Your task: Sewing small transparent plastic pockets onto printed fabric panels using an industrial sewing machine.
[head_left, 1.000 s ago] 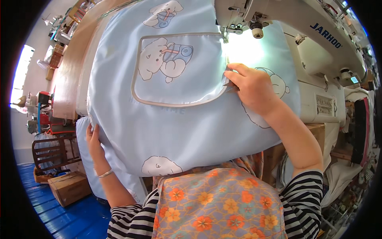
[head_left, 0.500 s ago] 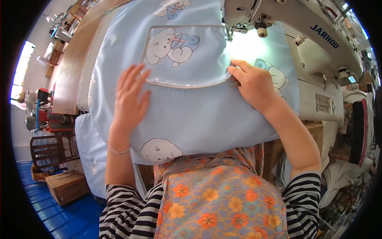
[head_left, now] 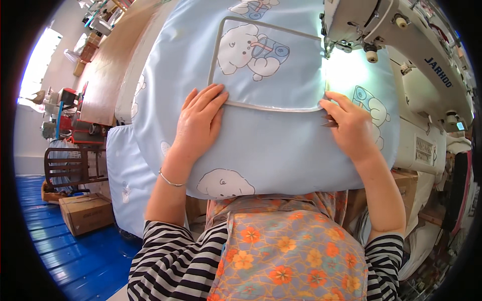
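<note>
A light-blue sheet of cloth printed with white cartoon puppies lies spread under the sewing machine's needle area. On it is a panel with grey piped edging, whose right side runs up to the presser foot. My left hand rests on the cloth, fingers stretched out, with the fingertips at the panel's lower left corner. At the lower right corner my right hand is closed, thumb and forefinger at the piping. Two dark pointed blades, apparently thread snips, stick out from under its fingers.
The sewing machine's white arm rises at the right, its lamp lighting the cloth brightly. A wooden tabletop extends at the far left. A cardboard box and a dark chair stand on the blue floor.
My left hand has come down from above the cloth onto the panel's lower left corner. The blades under my right hand have come into sight. The whole view has shifted and tilted.
</note>
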Tool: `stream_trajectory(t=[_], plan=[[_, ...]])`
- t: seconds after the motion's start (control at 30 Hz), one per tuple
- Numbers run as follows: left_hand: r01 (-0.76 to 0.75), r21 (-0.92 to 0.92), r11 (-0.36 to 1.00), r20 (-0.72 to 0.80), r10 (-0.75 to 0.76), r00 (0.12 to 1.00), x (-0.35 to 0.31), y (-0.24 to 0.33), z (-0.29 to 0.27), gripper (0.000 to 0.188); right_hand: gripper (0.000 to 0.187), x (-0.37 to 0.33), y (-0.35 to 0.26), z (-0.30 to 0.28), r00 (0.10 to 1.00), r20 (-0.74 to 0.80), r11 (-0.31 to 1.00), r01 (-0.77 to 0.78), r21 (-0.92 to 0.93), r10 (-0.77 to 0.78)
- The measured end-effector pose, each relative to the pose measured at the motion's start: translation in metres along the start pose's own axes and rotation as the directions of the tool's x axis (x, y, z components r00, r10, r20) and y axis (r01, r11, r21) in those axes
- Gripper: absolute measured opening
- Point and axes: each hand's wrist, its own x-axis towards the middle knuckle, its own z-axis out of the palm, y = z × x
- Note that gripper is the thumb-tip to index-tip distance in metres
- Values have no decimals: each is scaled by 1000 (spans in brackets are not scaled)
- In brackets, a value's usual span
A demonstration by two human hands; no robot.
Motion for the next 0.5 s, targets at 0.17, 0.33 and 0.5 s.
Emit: stream_trajectory(t=[0.17,0.33,0.5], plan=[[-3,-12,1000,28,3,1000,7,-1,-10,22,39,1,0,0,1000,10,1000,-7,19,7],[-10,-48,999,-8,9,1000,31,5,-10,17,38,0,2,0,1000,2,1000,-7,15,7],[-329,-196,924,-18,332,943,95,53,27,31,38,-1,4,-1,1000,0,1000,5,-9,-5]])
